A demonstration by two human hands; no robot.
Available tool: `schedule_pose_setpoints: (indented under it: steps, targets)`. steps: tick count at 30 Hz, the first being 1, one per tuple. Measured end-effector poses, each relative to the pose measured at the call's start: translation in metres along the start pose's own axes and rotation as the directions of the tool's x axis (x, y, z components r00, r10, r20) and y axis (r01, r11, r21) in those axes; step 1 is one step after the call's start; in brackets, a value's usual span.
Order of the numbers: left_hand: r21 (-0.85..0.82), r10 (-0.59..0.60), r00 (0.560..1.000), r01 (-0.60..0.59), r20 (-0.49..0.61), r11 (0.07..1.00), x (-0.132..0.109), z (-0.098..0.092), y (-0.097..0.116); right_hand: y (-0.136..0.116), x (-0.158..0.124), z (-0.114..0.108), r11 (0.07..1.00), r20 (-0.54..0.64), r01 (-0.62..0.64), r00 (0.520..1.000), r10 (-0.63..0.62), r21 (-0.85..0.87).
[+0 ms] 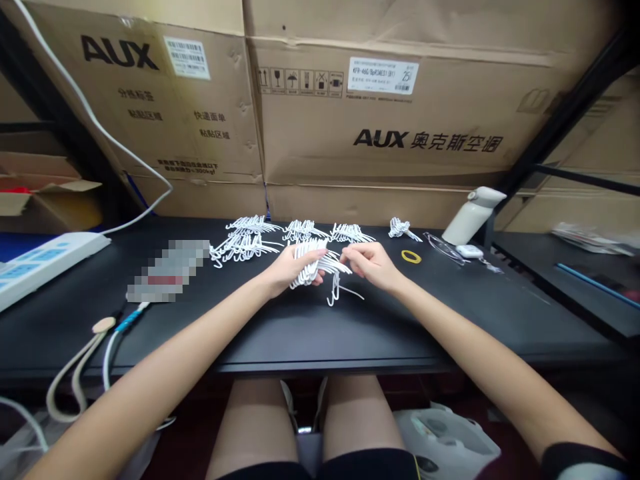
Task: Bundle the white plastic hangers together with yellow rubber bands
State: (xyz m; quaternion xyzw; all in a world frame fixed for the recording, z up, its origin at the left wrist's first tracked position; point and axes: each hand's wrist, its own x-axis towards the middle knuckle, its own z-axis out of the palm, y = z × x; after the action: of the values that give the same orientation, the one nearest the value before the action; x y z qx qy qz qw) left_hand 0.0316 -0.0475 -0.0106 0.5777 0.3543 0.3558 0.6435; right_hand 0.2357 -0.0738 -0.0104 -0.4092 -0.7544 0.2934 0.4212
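Observation:
My left hand point(286, 270) is wrapped round a thick bundle of white wire hooks point(306, 265), their straight ends fanning out to the right. Close by those ends, my right hand point(371, 263) is closed in a pinch; what lies between its fingertips is too small to make out. Below the bundle, a couple of loose hooks point(334, 292) lie on the black table point(310, 333). Behind my hands sit several piles of the same hooks, among them a left pile point(245, 247), a middle pile point(300, 230) and a right pile point(350, 232).
A small hook bundle point(401, 228), a yellow ring point(411, 257), glasses point(443, 247), a white earphone case point(469, 252) and a white bottle point(470, 217) are to the right. A blurred-out phone-shaped object point(170, 270) and a power strip point(53, 260) lie left. Large cartons point(380, 180) stand behind.

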Motion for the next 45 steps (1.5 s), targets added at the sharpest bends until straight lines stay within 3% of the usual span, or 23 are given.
schedule_pose_setpoints:
  steps: [2,4,7,10,15,17,20,24,34,45]
  targets:
    - [-0.052,0.008,0.997,-0.012,-0.078,0.999,0.001,-0.002,0.002,0.004,0.003,-0.010,0.998,0.011,-0.037,0.999,0.038,-0.050]
    - [-0.068,0.010,0.992,-0.019,-0.127,0.997,0.002,-0.002,0.003,0.007,0.005,-0.018,0.993,0.144,-0.071,0.986,0.084,-0.095]
    - [-0.059,0.008,0.990,-0.017,-0.143,0.998,0.003,-0.002,0.002,0.009,0.003,-0.020,0.984,0.420,-0.099,0.895,0.152,-0.147]
    - [-0.040,0.012,0.992,-0.017,-0.126,0.999,0.003,-0.001,0.000,0.011,0.001,-0.015,0.981,0.525,-0.096,0.834,0.170,-0.166]
    - [0.007,0.023,0.997,-0.022,-0.074,1.000,0.002,-0.001,-0.002,0.012,0.004,-0.026,0.949,0.499,-0.303,0.811,0.305,-0.087]
    - [0.022,0.032,0.997,-0.030,-0.065,0.999,0.002,-0.001,-0.002,0.012,0.007,-0.038,0.932,0.414,-0.359,0.844,0.342,-0.039]
    - [0.041,0.039,0.997,-0.037,-0.059,0.998,0.002,0.000,-0.002,0.010,0.010,-0.050,0.940,0.204,-0.340,0.923,0.327,0.029]
    - [0.094,0.040,0.998,-0.036,-0.048,0.995,0.001,0.003,-0.003,0.009,0.012,-0.045,0.953,0.064,-0.281,0.959,0.275,0.116]
    - [0.170,0.061,0.998,-0.058,-0.010,0.984,0.002,0.002,-0.007,0.005,0.008,-0.016,0.968,0.148,-0.216,0.969,0.197,0.127]
    - [0.164,0.027,1.000,-0.026,-0.002,0.986,0.002,0.003,-0.008,0.011,0.009,-0.016,0.975,0.180,-0.200,0.967,0.180,0.097]
